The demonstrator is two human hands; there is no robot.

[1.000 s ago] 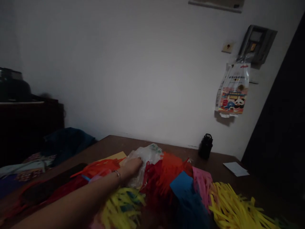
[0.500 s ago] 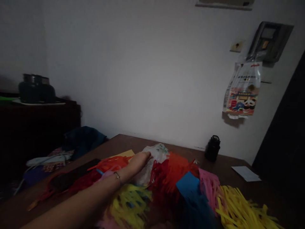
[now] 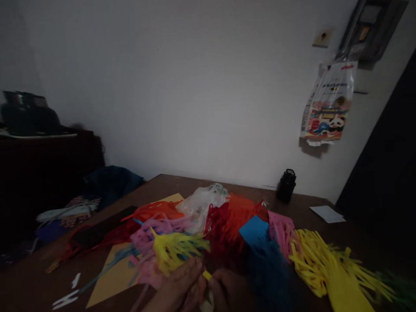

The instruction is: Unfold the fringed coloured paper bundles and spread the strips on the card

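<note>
Both hands meet at the bottom middle of the head view. My left hand point(image 3: 182, 286) is closed, its fingers pinched together at one end of a small yellow paper strip point(image 3: 207, 274). My right hand point(image 3: 230, 289), darker and partly cut off by the frame, pinches the strip's other side. Something pale shows below the fingers, too dim to make out. Just beyond the hands lies a yellow fringed paper bundle point(image 3: 172, 251). To its left are pink paper strips point(image 3: 152, 234), and a blue fringed paper point(image 3: 255, 229) lies to the right.
Behind sit a clear plastic bag point(image 3: 199, 208), orange fringed paper point(image 3: 240, 210) and red fringes point(image 3: 221, 221). More yellow fringe point(image 3: 325, 264) spreads right. A black lantern-like object point(image 3: 286, 185) and white paper point(image 3: 327, 214) stand near the wall. A yellow sheet point(image 3: 107, 277) lies left.
My left hand has drawn back from the clear plastic bag to the front, beside my right hand, and a small yellow strip now shows between them. The view has tilted slightly down.
</note>
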